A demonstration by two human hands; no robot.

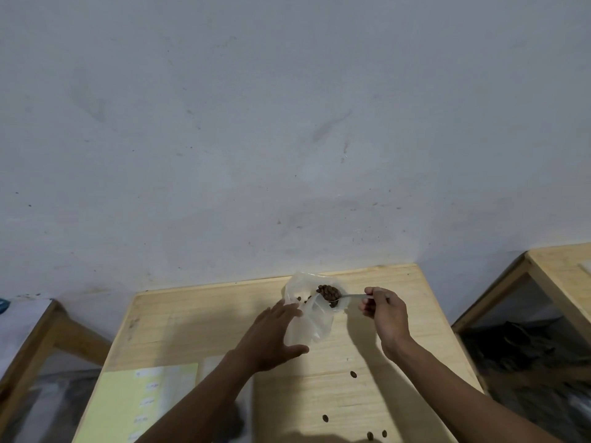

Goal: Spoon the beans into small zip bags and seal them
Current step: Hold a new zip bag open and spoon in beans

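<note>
A clear plastic bag (308, 318) lies on the wooden table (192, 318) near its far edge, with a few brown beans inside. My right hand (385, 313) pinches the handle of a metal spoon (351, 296). The spoon's bowl is heaped with brown beans (328, 292) and sits over the bag's upper part. My left hand (271, 337) reaches to the bag's left side with straight, spread fingers, the fingertips touching the plastic and the thumb below it.
Several loose beans (353, 374) lie scattered on the table nearer to me. A pale yellow sheet (140, 404) with small labels covers the table's near left. Other wooden tables stand at the left (41, 334) and right (556, 266). A grey wall rises behind.
</note>
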